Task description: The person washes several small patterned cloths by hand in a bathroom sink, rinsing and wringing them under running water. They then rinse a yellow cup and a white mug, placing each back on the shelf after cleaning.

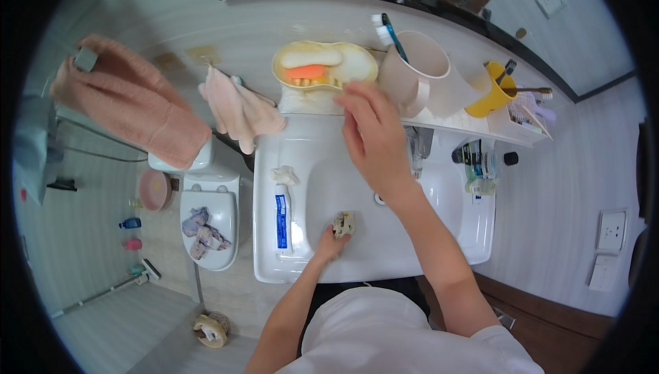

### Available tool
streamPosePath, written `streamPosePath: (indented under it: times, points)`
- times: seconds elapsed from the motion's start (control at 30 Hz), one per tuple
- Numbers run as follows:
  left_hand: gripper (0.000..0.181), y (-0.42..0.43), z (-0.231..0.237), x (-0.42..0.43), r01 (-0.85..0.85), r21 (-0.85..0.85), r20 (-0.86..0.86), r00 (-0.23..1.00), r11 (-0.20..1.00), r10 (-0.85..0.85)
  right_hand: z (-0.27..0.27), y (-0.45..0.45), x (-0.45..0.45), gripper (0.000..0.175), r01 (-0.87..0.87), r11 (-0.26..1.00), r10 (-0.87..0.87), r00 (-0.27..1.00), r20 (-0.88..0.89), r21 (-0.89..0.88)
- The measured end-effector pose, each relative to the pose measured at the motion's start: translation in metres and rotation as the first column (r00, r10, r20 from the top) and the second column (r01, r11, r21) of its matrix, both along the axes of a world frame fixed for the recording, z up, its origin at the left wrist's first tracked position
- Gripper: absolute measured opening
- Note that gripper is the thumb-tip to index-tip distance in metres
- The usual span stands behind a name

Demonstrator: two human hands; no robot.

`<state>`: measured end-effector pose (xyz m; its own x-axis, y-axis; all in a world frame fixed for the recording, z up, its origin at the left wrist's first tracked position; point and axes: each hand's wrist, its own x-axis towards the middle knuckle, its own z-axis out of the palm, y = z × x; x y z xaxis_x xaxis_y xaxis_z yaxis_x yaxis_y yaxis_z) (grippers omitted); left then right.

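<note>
Low in the white washbasin (370, 266), my left hand (332, 246) grips a small crumpled pale cloth or wad with dark marks (344, 223); its exact kind is unclear. My right hand (376, 140) is raised over the back of the basin, fingers loosely bent and slightly blurred, with nothing visible in it. Its fingertips are just in front of a yellow soap dish (278, 69), which holds white soap (311, 57) and an orange piece (305, 72). To the right of that hand stands a pale mug (412, 83) with toothbrushes (389, 37).
A toothpaste tube (281, 219) and a white crumpled wad (284, 175) lie on the basin's left rim. The faucet (419, 147) is partly behind my right arm. Bottles (479, 163) stand at right. A yellow cup (480, 96) is on the shelf; a pink towel (139, 106) hangs left.
</note>
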<state>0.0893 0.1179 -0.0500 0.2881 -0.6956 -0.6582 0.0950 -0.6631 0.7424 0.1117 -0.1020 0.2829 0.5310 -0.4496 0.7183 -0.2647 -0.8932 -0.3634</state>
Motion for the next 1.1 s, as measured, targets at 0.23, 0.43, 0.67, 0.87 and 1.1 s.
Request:
streamPosePath:
  times: [0.23, 0.43, 0.67, 0.87, 1.1]
  points:
    - [0.021, -0.048, 0.049, -0.006, -0.268, 0.128, -0.618, 0.732, 0.955, 0.288, -0.111, 0.063, -0.116, 0.037, 0.123, 0.295, -0.276, 0.96, -0.039, 0.948]
    - [0.018, -0.149, 0.066, -0.041, -0.291, 0.14, -0.796, 0.535, 0.947, 0.282, -0.118, 0.002, -0.145, 0.057, -0.365, -0.188, -0.589, 0.785, 0.193, 0.912]
    - [0.018, -0.215, 0.064, -0.075, -0.417, 0.036, -0.904, 0.375, 0.908, 0.208, -0.113, -0.03, -0.149, 0.057, -0.48, -0.202, -0.481, 0.808, 0.34, 0.854]
    - [0.029, -0.212, 0.074, -0.072, -0.369, 0.088, -0.644, 0.687, 0.925, 0.335, -0.126, -0.028, -0.167, 0.052, -0.252, -0.047, -0.401, 0.891, 0.213, 0.966]
    - [0.042, -0.21, 0.113, -0.053, -0.085, 0.193, -0.588, 0.788, 0.978, 0.184, -0.26, -0.045, -0.213, 0.046, -0.161, -0.318, -0.464, 0.886, -0.006, 0.934]
